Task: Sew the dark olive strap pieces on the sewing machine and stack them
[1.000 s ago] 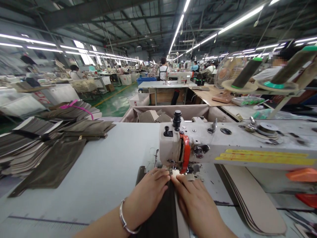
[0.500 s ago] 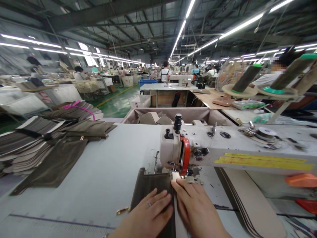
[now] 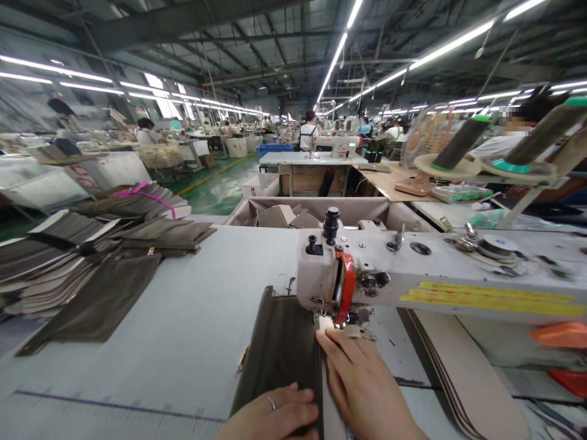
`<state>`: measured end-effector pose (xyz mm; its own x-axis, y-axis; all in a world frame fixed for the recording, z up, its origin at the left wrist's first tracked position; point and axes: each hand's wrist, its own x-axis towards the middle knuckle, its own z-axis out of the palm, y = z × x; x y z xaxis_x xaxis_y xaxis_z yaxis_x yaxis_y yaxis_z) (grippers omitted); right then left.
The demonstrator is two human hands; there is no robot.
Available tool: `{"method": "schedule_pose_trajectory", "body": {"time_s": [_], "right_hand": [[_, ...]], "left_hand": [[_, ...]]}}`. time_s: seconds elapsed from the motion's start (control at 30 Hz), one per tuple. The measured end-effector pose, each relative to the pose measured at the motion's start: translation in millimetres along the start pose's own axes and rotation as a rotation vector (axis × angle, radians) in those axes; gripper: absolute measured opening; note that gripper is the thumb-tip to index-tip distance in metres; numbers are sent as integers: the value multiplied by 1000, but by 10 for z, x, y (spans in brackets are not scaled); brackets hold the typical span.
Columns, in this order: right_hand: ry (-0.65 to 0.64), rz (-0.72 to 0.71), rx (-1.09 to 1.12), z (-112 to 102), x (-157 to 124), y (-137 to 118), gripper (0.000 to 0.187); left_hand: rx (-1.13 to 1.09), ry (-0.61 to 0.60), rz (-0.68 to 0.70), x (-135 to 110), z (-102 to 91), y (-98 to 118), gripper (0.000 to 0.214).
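Head view: my left hand (image 3: 275, 415) lies flat, fingers spread, on the dark fabric panel (image 3: 282, 348) to keep it flat on the table (image 3: 183, 330). My right hand (image 3: 362, 385), fingers extended and gripping nothing, presses the panel's edge toward the needle of the sewing machine (image 3: 339, 278) as a guide.

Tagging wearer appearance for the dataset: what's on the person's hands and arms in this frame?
Both are bare: no gloves, no sleeves in view. The left hand wears a thin silver-coloured ring on one finger. The right hand shows no ring, and its wrist is bare. The left wrist is out of frame.
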<state>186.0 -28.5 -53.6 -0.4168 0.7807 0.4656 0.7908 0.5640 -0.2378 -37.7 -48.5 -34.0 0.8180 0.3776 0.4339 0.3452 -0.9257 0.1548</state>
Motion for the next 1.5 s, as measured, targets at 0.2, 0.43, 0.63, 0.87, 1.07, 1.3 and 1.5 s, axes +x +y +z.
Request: {"method": "schedule_pose_trajectory", "body": {"time_s": [0.2, 0.43, 0.63, 0.87, 1.07, 1.3, 1.5], "right_hand": [[33, -29, -18, 6, 7, 6, 43], [20, -25, -29, 12, 4, 12, 43], [9, -33, -26, -8, 3, 7, 43], [-12, -30, -32, -12, -7, 22, 46], [-60, -30, -31, -29, -1, 30, 50], [-57, -36, -44, 19, -7, 35, 49], [4, -20, -46, 13, 37, -7, 48]], "left_hand": [[33, 56, -34, 19, 101, -37, 14], [-15, -131, -106, 168, -61, -86, 24], [-57, -177, -184, 268, -57, -184, 23], [-33, -160, -234, 389, 24, -360, 17], [-9, -152, -290, 467, 43, -494, 19], [-1, -143, -354, 571, 45, -656, 16], [10, -82, -377, 623, 69, -749, 20]]}}
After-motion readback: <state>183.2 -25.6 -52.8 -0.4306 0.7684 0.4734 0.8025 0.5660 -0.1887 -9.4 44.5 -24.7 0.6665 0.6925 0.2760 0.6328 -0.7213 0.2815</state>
